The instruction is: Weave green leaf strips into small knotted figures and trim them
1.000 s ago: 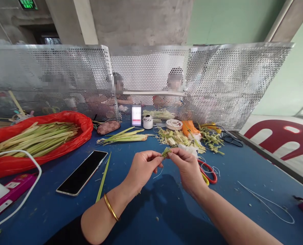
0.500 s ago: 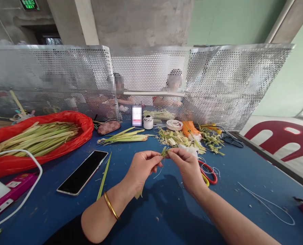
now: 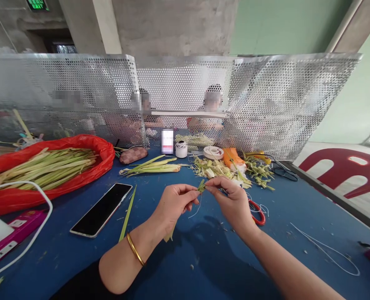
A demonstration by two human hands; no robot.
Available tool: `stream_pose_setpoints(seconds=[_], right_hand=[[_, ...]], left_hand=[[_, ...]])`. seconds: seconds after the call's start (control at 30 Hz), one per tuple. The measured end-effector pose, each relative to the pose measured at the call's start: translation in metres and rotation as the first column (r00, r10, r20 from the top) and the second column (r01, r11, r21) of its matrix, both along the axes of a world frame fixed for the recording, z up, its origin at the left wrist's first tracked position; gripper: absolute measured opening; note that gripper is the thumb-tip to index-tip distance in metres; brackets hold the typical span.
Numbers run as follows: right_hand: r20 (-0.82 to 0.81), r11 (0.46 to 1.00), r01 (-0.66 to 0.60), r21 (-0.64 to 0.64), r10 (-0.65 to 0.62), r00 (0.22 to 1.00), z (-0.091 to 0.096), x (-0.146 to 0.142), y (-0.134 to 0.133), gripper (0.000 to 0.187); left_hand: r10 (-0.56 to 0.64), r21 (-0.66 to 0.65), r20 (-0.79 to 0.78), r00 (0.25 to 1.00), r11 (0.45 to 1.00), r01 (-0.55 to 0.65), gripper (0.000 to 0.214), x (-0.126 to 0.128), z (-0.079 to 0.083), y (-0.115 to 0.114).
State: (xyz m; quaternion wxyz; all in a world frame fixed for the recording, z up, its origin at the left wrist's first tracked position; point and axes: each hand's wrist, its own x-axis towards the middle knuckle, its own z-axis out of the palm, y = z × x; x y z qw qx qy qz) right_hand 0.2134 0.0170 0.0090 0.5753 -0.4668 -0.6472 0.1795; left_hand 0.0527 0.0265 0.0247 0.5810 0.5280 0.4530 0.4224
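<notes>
My left hand [image 3: 174,204], with a gold bangle on its wrist, and my right hand [image 3: 231,203] meet above the blue table [image 3: 178,266], both pinching a small folded green leaf piece [image 3: 201,185] between their fingertips. A thin white thread hangs down from the piece between the two hands. A pale leaf end sticks out below my left palm. Red-handled scissors [image 3: 257,210] lie just behind my right hand.
A red bag of green leaf strips [image 3: 47,166] lies at the left, and a black phone [image 3: 101,209] beside a loose green strip. More stalks [image 3: 153,166], leaf scraps [image 3: 222,168], thread spools and a perforated metal screen [image 3: 185,96] stand behind; people sit beyond it. A white wire loop [image 3: 325,250] lies right.
Both hands have lifted slightly with the leaf piece. A pale leaf end now shows below my left palm and the thread hangs more plainly.
</notes>
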Motion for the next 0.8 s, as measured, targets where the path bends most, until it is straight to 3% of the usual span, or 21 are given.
stream_pose_setpoints(seconds=[0.13,0.3,0.47,0.53,0.6,0.7,0.77,0.8], right_hand=[[0.033,0.998,0.057,0.032,-0.058,0.998,0.002,0.004,0.002,0.016],[-0.017,0.974,-0.134,-0.185,0.133,0.991,0.003,0.005,0.004,0.013],[-0.072,0.978,-0.069,-0.198,0.055,0.996,-0.001,0.000,0.003,0.017],[-0.170,0.971,-0.090,-0.220,0.052,0.984,-0.002,-0.003,0.003,0.022],[-0.331,0.941,-0.216,-0.260,0.123,0.935,-0.002,-0.006,0.002,0.033],[-0.456,0.823,-0.458,-0.338,0.282,0.844,-0.003,-0.012,-0.001,0.036],[-0.387,0.789,-0.459,-0.409,0.306,0.870,-0.004,-0.014,-0.004,0.031],[-0.308,0.810,-0.400,-0.429,0.285,0.908,-0.004,-0.014,-0.006,0.029]], left_hand=[[-0.020,0.052,-0.064,0.998,0.998,0.023,0.016,0.000,0.000,0.000],[-0.057,0.080,-0.149,0.987,0.994,0.069,0.015,0.000,-0.002,-0.001],[-0.097,0.077,-0.174,0.980,0.991,0.111,0.015,0.001,-0.003,-0.002],[-0.083,0.087,-0.157,0.984,0.992,0.097,0.016,0.000,-0.002,-0.001],[-0.048,0.094,-0.122,0.991,0.994,0.060,0.016,-0.001,-0.002,0.000],[0.017,0.095,-0.066,0.998,0.995,-0.010,0.017,-0.003,-0.002,0.002],[0.053,0.095,-0.043,0.998,0.994,-0.049,0.017,-0.004,-0.002,0.004],[0.063,0.095,-0.036,0.997,0.994,-0.060,0.017,-0.005,-0.003,0.005]])
